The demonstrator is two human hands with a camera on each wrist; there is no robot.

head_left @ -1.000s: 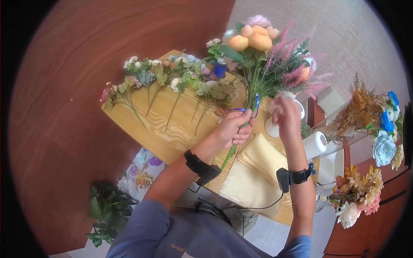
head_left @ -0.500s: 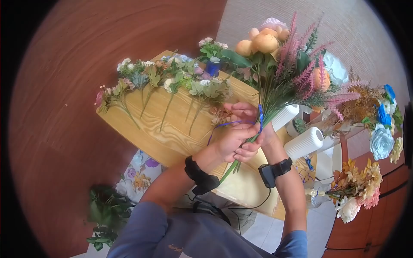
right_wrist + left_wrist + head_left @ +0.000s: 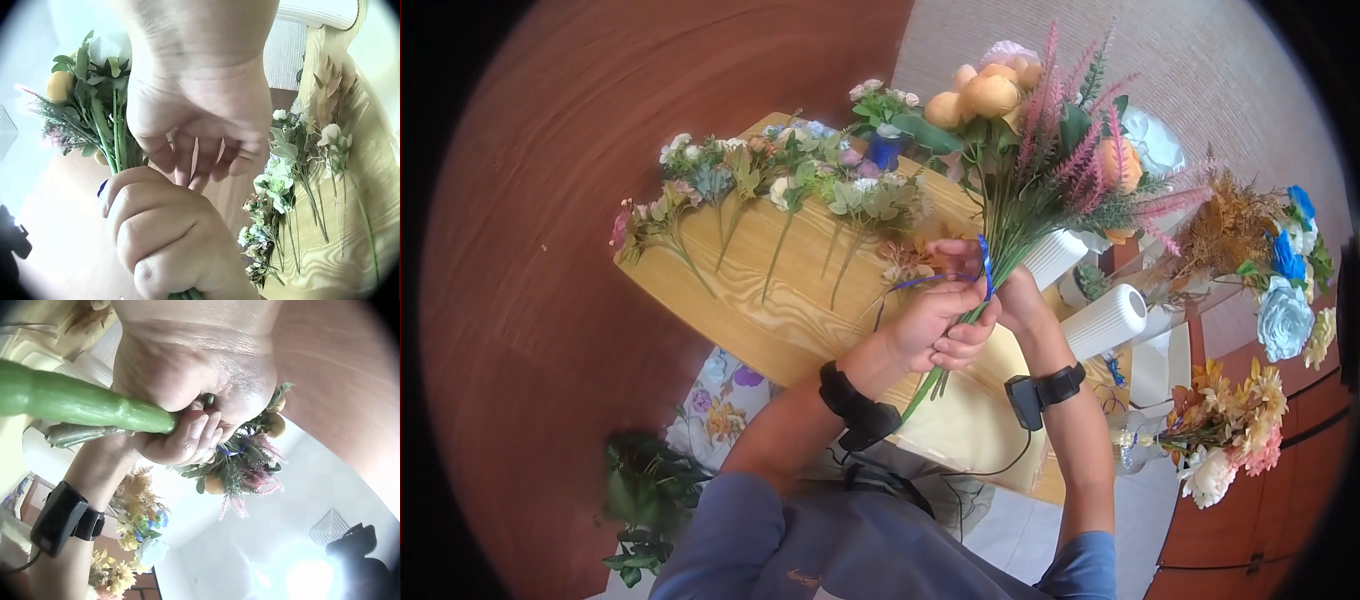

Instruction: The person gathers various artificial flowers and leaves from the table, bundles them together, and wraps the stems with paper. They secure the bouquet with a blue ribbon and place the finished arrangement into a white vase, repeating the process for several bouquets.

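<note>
My left hand [image 3: 940,325] grips the green stems of a bouquet [image 3: 1030,170] of orange and pale flowers with pink sprigs. It leans up and to the right, and the thick cut stem ends [image 3: 94,403] stick out below the fist. A blue ribbon [image 3: 985,262] circles the stems just above my left thumb, one end trailing leftward. My right hand [image 3: 1020,302] reaches behind the stems, its fingertips showing on their left side beside the ribbon. In the right wrist view those fingers [image 3: 184,153] bend close over the left fist; I cannot tell whether they pinch ribbon.
Several loose flower stems [image 3: 775,245] lie in a row on the wooden table [image 3: 795,325]. A small blue pot [image 3: 885,152] stands at the far edge. White ribbed vases [image 3: 1105,322], pale wrapping sheets [image 3: 960,430] and a glass vase [image 3: 1138,442] of flowers are nearby on the right.
My right hand has moved from the bouquet's right side to behind its stems. The bouquet has tilted further right, then shifted slightly left with both hands. My left hand keeps its grip.
</note>
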